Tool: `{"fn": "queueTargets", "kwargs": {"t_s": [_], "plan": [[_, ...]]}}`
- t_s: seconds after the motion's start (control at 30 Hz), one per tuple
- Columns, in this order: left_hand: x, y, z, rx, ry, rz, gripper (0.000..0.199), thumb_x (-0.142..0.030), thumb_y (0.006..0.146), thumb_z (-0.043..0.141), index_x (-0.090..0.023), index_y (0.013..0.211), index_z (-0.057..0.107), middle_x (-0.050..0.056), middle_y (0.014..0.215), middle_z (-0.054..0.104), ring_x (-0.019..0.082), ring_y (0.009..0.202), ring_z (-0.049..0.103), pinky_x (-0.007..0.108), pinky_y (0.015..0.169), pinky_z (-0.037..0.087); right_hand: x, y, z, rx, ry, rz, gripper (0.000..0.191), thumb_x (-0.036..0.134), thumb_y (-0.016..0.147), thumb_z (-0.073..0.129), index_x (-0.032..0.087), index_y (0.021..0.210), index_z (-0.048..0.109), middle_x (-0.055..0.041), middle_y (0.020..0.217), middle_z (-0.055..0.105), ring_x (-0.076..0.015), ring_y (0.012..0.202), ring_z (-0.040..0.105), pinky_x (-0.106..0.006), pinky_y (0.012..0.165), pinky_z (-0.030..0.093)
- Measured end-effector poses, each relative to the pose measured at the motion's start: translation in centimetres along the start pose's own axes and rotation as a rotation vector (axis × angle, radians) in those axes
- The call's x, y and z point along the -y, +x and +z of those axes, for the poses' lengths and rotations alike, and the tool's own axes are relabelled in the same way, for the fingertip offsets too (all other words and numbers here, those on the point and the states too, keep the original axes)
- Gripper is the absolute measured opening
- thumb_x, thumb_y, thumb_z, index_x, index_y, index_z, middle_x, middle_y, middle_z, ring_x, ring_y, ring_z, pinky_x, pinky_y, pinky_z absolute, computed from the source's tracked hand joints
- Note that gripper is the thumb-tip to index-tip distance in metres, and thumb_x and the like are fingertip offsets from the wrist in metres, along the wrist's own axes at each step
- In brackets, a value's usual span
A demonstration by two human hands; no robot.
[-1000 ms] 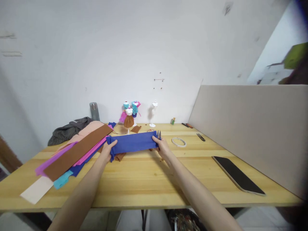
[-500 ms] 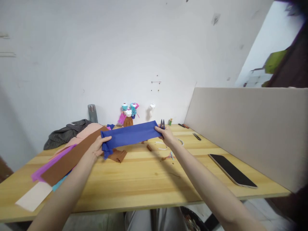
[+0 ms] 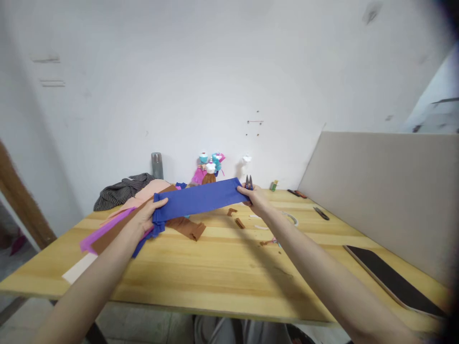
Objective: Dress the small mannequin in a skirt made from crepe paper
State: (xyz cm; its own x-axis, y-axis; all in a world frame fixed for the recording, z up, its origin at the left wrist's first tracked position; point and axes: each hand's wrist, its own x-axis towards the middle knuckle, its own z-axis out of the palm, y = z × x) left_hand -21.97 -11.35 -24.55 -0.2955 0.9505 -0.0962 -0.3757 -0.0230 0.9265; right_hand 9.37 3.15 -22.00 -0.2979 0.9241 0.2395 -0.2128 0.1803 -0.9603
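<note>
A strip of blue crepe paper point(image 3: 201, 198) is stretched above the table between my two hands. My left hand point(image 3: 148, 215) pinches its left end, thumb on top, where the paper is bunched and folded; a blue tail hangs beneath. My right hand point(image 3: 253, 195) grips the right end between thumb and fingers. Small snips point(image 3: 248, 182) stick up from that same hand, blades apart and pointing up, their handles mostly hidden. Below the strip lies a piece of brown crepe paper point(image 3: 186, 228). Under my left forearm are more sheets, including a purple sheet point(image 3: 103, 231).
Small crepe-paper dolls point(image 3: 210, 167) stand by the wall, near a grey bottle point(image 3: 157, 166) and a striped cloth point(image 3: 124, 191). At the right are a phone point(image 3: 394, 282), a dark cutter point(image 3: 321, 213) and an upright board point(image 3: 380, 191). Brown scraps point(image 3: 239, 223) lie mid-table.
My view has turned left, so the table's things sit further right. Both hands keep hold of the blue strip; more of its tail shows below my left hand.
</note>
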Motion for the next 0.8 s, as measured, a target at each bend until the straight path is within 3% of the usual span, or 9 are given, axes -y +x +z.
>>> {"fn": "queueTargets", "kwargs": {"t_s": [0.2, 0.3, 0.37, 0.47, 0.57, 0.67, 0.73, 0.8], "plan": [[-0.9, -1.0, -2.9, 0.125, 0.19, -0.025, 0.055, -0.02, 0.058, 0.084, -0.011, 0.109, 0.066, 0.016, 0.105, 0.073, 0.031, 0.1, 0.068, 0.042, 0.091, 0.054, 1.2, 0.1, 1.8, 0.019, -0.046, -0.027, 0.039, 0.039, 0.054, 0.08, 0.019, 0.064, 0.048, 0.0098, 0.044, 0.037, -0.0034, 0.037, 0.027, -0.019, 0.035, 0.012], [-1.3, -0.9, -2.9, 0.071, 0.46, 0.131, 0.073, -0.031, 0.06, 0.083, -0.016, 0.126, 0.057, 0.017, 0.13, 0.061, 0.035, 0.123, 0.054, 0.047, 0.103, 0.044, 2.2, -0.2, 3.4, 0.068, -0.11, -0.03, 0.034, 0.037, 0.054, 0.08, 0.017, 0.064, 0.054, 0.0072, 0.046, 0.043, -0.0051, 0.039, 0.034, -0.019, 0.036, 0.018], [-1.6, -0.8, -1.7, 0.025, 0.701, 0.335, 0.083, -0.037, 0.063, 0.08, -0.019, 0.137, 0.046, 0.015, 0.145, 0.048, 0.035, 0.135, 0.042, 0.048, 0.111, 0.035, 2.7, -0.4, 4.7, 0.121, -0.15, -0.043, 0.031, 0.034, 0.054, 0.08, 0.016, 0.063, 0.057, 0.0054, 0.048, 0.047, -0.0069, 0.043, 0.04, -0.02, 0.04, 0.026], [-2.0, -0.6, 1.9, 0.14, 0.866, 0.529, 0.084, -0.039, 0.068, 0.074, -0.021, 0.143, 0.039, 0.011, 0.151, 0.039, 0.032, 0.14, 0.033, 0.044, 0.115, 0.029, 3.1, -1.0, 6.7, 0.248, -0.218, -0.109, 0.027, 0.034, 0.058, 0.077, 0.015, 0.065, 0.06, 0.0042, 0.054, 0.052, -0.0086, 0.05, 0.046, -0.022, 0.049, 0.036], [-1.7, -0.5, 6.0, 0.401, 0.758, 0.435, 0.073, -0.034, 0.071, 0.071, -0.021, 0.138, 0.045, 0.011, 0.141, 0.053, 0.03, 0.126, 0.052, 0.04, 0.101, 0.045, 3.2, -1.9, 7.6, 0.331, -0.248, -0.145, 0.027, 0.039, 0.064, 0.073, 0.015, 0.071, 0.062, 0.0027, 0.059, 0.056, -0.01, 0.054, 0.049, -0.023, 0.054, 0.039], [-1.2, -0.3, 8.5, 0.494, 0.779, 0.209, 0.042, -0.039, 0.073, 0.069, -0.013, 0.106, 0.067, 0.011, 0.102, 0.074, 0.029, 0.093, 0.068, 0.038, 0.083, 0.054, 3.4, -2.3, 6.0, 0.36, -0.266, -0.168, 0.031, 0.043, 0.07, 0.069, 0.015, 0.08, 0.066, 0.0, 0.067, 0.061, -0.0109, 0.058, 0.051, -0.023, 0.054, 0.04], [-1.3, 0.1, 8.9, 0.469, 0.842, 0.165, 0.032, -0.04, 0.072, 0.069, -0.014, 0.089, 0.07, 0.007, 0.088, 0.075, 0.026, 0.081, 0.069, 0.036, 0.075, 0.055, 3.5, -2.1, 3.3, 0.355, -0.311, -0.147, 0.034, 0.046, 0.076, 0.064, 0.015, 0.09, 0.068, -0.0015, 0.072, 0.063, -0.0094, 0.055, 0.049, -0.021, 0.049, 0.037], [-1.8, 0.6, 8.9, 0.396, 0.84, 0.156, 0.029, -0.039, 0.068, 0.072, -0.015, 0.083, 0.071, 0.005, 0.082, 0.075, 0.024, 0.075, 0.068, 0.032, 0.069, 0.054, 3.3, -1.4, -0.4, 0.265, -0.396, -0.107, 0.038, 0.046, 0.083, 0.054, 0.014, 0.098, 0.067, -0.0025, 0.074, 0.063, -0.006, 0.045, 0.038, -0.021, 0.041, 0.029]]}}
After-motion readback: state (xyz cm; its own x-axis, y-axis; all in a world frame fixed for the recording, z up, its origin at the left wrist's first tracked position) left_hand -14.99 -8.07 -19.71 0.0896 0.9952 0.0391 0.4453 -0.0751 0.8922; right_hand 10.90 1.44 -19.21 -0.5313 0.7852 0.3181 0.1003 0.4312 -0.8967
